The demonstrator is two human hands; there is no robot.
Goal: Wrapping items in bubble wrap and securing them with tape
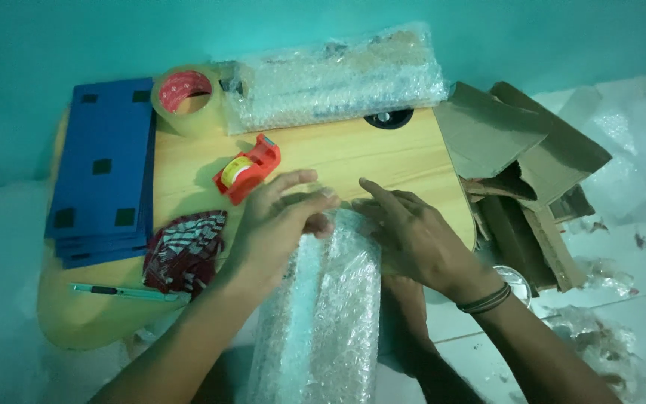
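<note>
A long bundle wrapped in bubble wrap lies on end toward me, its far end resting on a small wooden table. My left hand presses on the top left of that far end, fingers curled over the wrap. My right hand, with dark bands at the wrist, lies flat against the right side of the same end. Both hands touch the wrap; neither lifts it.
A red tape dispenser lies just beyond my left hand. A big roll of clear tape, a stack of blue sheets, a patterned cloth, a teal cutter, another bubble-wrapped bundle and cardboard pieces surround it.
</note>
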